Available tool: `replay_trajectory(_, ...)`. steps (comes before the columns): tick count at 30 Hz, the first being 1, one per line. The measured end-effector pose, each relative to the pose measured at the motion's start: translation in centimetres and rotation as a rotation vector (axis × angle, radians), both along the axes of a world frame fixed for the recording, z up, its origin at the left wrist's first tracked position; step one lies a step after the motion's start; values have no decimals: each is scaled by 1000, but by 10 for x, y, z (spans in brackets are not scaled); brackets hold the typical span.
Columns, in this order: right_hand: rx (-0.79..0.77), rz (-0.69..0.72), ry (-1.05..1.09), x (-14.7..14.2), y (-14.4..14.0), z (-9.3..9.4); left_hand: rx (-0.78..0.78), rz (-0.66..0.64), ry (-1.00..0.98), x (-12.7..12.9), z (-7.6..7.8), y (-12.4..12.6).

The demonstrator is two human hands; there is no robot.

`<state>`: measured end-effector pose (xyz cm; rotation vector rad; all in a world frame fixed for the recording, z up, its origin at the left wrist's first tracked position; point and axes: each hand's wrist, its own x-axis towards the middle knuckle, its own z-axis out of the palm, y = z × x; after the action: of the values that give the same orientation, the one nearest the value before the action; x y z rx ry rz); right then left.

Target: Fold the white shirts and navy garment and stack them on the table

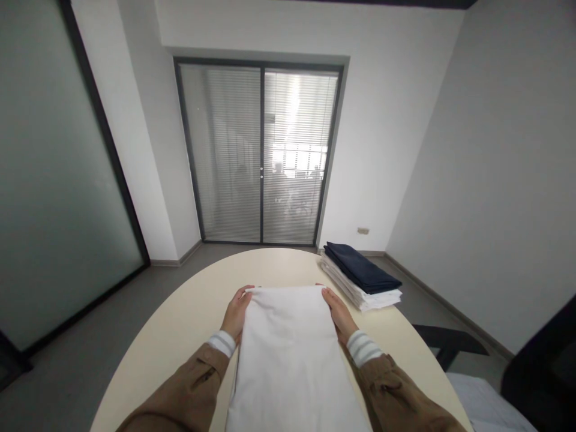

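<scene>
A long white cloth (pixel 288 354) lies folded into a strip on the round cream table (pixel 180 324), running from the near edge toward the middle. My left hand (pixel 236 312) grips its far left corner, thumb on top. My right hand (pixel 338 312) holds the far right corner the same way. Both arms wear brown sleeves with striped cuffs and lie along the cloth's two sides.
A stack of folded cloths (pixel 360 277), dark blue on top of white, sits at the table's far right edge. A dark chair (pixel 445 345) stands to the right. Glass doors with blinds (pixel 261 156) close the far wall.
</scene>
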<state>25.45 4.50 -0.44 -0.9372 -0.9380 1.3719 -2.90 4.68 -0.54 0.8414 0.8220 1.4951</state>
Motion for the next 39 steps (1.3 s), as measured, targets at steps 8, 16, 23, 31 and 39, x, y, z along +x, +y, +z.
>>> replay_trajectory(8, 51, -30, -21, -2, -1, -1, -31, -105, 43, 3, -7, 1)
replay_trajectory(16, 9, 179, -43, 5, -5, 1, 98, -53, 252, 2, -8, -1)
replay_trajectory(23, 89, 77, -94, 9, -1, -1, 81, -173, 222, 0, -9, 0)
replay_trajectory(31, 50, 267, -77, 19, -2, -3, 110, -82, 210, 2, -12, 3)
replay_trajectory(39, 97, 166, -93, 22, 0, -2, 54, -190, 194, 2, -14, 1)
